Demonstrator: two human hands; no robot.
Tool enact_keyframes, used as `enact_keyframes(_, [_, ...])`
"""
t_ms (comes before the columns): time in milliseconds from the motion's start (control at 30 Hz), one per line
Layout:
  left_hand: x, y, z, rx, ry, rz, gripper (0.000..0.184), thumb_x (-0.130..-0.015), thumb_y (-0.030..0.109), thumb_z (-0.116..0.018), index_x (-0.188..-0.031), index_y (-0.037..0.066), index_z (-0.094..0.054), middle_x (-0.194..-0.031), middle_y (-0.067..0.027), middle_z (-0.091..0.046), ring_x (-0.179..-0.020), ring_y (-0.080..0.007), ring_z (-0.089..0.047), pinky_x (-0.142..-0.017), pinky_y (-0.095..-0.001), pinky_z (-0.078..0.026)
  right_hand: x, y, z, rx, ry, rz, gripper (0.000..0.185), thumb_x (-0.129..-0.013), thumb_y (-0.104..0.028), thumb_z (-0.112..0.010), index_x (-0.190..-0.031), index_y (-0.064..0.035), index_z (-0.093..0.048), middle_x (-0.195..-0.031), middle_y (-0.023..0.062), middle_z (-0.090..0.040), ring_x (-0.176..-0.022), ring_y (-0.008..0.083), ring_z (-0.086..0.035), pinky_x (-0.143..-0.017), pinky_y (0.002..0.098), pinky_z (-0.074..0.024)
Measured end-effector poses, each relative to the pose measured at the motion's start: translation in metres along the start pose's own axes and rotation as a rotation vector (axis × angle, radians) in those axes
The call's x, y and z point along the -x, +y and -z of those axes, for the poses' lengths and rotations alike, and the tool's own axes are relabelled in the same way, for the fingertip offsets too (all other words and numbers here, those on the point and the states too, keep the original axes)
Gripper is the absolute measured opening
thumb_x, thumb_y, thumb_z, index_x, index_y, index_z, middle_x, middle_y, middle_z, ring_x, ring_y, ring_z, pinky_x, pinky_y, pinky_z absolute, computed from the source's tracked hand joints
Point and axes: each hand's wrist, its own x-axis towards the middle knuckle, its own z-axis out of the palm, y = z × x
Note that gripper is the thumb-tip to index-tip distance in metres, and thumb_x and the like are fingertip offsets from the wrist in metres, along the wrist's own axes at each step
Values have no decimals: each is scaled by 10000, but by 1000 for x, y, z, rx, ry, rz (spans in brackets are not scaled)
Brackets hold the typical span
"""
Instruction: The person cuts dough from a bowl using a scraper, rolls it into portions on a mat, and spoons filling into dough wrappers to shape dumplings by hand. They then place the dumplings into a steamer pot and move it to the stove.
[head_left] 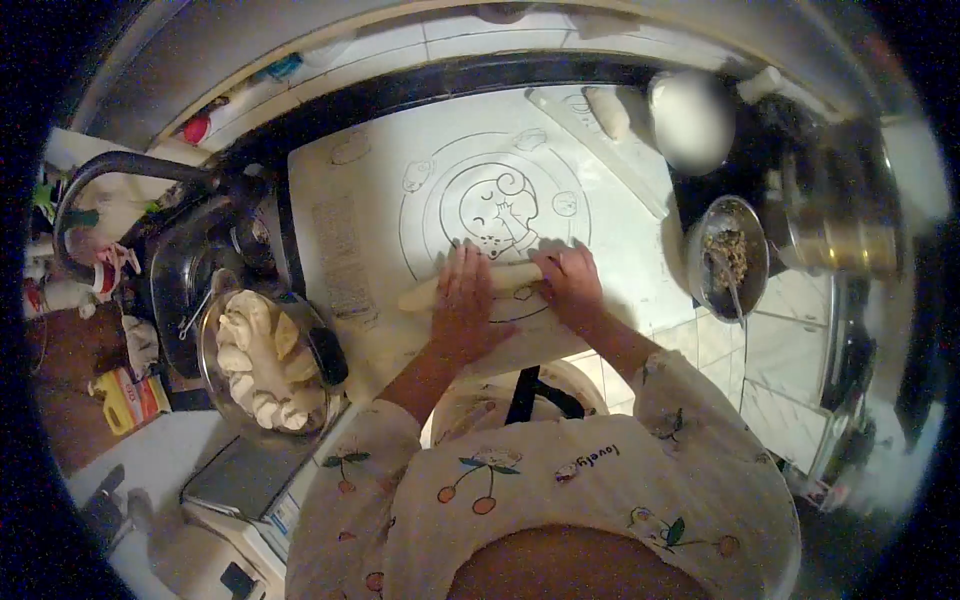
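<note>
A pale roll of dough (418, 295) lies crosswise on a white printed mat (365, 200). Flat on the roll, left of its middle, rests my left hand (465, 302), its fingers stretched out and its thumb apart. My right hand (568, 284) bends its fingers over the roll's right end; its fingertips are partly hidden, so whether it grips the dough is unclear. Beyond both hands the mat shows a line drawing inside circles. A long flat strip (600, 152) and a short pale roll (608, 113) lie at the mat's upper right.
At the left stands a glass bowl (210, 345) of pale dough pieces, beside a sink (180, 290) with a dark faucet (135, 160). A metal bowl (756, 285) with chopped filling and a spoon sits right. Behind it are a white round container (692, 122) and a shiny pot (845, 215).
</note>
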Motion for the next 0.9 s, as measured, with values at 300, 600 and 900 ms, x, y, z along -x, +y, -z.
enact_keyframes(300, [-53,19,-31,-328,-60,-163,265,-826,223,-469,-1000,58,-582,-973,-89,-574,-981,-245,-546,-1014,-464,-303,-6,-10,-2,42,-282,-238,192,-804,-247,-532,-866,-67,-557,-851,155,-608,-709,348,-599,-623,447,-477])
enact_keyframes(600, [-54,10,-45,-154,-105,-114,241,-779,239,-525,-937,65,-579,-945,-66,-566,-1032,-247,-485,-956,-442,-306,15,-26,41,-209,-176,-79,258,-817,-292,-541,-912,-62,-610,-791,170,-634,-703,351,-614,-639,464,-496])
enact_keyframes(900, [-72,100,-4,1327,142,300,687,-872,527,-389,-1386,89,-262,-1397,-163,-306,-1304,-300,-273,-1064,-525,-148,21,-20,90,-1541,213,-593,454,-927,-192,-485,-1344,-59,-365,-1169,66,-532,-887,137,-535,-739,281,-457])
